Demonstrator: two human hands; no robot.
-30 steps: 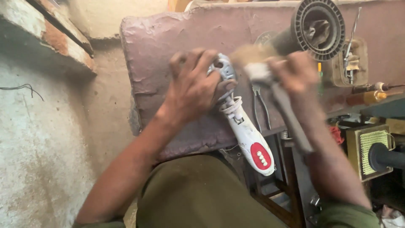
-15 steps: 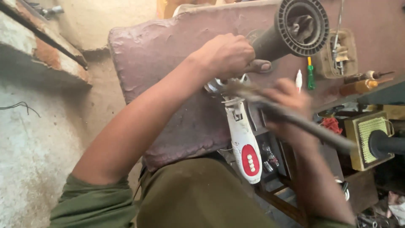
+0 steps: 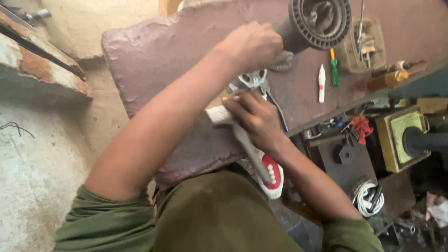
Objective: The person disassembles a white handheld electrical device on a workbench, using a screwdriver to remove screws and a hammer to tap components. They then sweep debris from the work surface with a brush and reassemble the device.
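Observation:
A white appliance with a red oval patch (image 3: 267, 170) lies on a dark reddish slab (image 3: 154, 56), its metal head (image 3: 252, 79) pointing away from me. My left hand (image 3: 252, 46) is closed in a fist just above that head, against the neck of a black round finned part (image 3: 319, 21); it seems to grip that neck. My right hand (image 3: 255, 120) rests over the appliance's body and is closed on a pale stick-like handle (image 3: 217, 114) that juts out to the left.
A white tube (image 3: 321, 83), a green screwdriver (image 3: 334, 70) and a small tray of parts (image 3: 364, 42) lie at the slab's far right. Below its right edge are a yellow-green box (image 3: 401, 135), a red rag (image 3: 360, 126) and a coiled white cable (image 3: 368, 196). A rough wall ledge (image 3: 42, 74) stands left.
My left hand has moved up from the appliance's head to the black round part. My right hand has come down onto the appliance body, and the stick now points left.

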